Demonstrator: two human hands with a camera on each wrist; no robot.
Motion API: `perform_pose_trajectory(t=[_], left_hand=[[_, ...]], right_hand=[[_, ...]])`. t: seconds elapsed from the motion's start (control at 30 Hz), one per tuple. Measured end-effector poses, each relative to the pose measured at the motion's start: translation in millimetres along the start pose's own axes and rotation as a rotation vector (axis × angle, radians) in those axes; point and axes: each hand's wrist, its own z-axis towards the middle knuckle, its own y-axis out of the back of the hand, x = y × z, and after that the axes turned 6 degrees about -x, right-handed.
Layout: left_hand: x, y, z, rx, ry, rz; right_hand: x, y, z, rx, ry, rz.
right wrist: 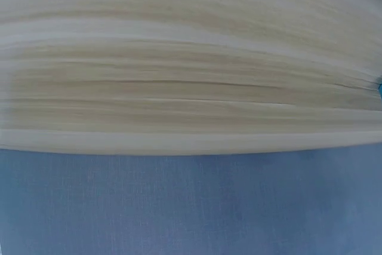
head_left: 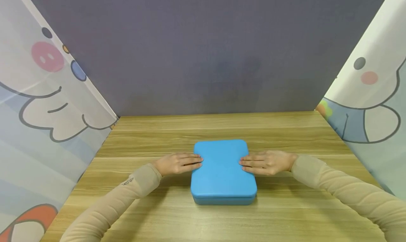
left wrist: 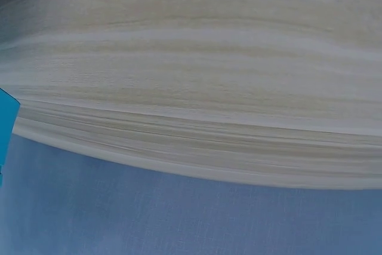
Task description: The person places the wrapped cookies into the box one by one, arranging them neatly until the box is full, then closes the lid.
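Note:
A blue lidded box [head_left: 223, 175] lies shut on the wooden table, its lid a smooth rounded rectangle. On the lid's left edge rest the straight fingers of my left hand [head_left: 178, 163]. My right hand [head_left: 269, 162] touches the right edge of the lid in the same way, fingers straight and pointing inward. Neither hand curls around the box. In the left wrist view only a corner of the blue box [left wrist: 7, 120] shows at the left border. The right wrist view catches a mere sliver of it at the right border. What the box contains is hidden.
The wood-grain table [head_left: 152, 129] runs back to a dark grey panel [head_left: 203, 51]. Cartoon-printed curtains stand on both sides, one at the left [head_left: 38, 157] and one at the right [head_left: 374, 125].

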Motion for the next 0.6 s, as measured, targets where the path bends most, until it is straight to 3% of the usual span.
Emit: perform_pose_trajectory(t=[0.6], left_hand=[[-0.1, -5.0, -1.1, -0.004, -0.015, 0.012]], right_hand=[[2.4, -0.8, -2.7, 0.038, -0.01, 0.015]])
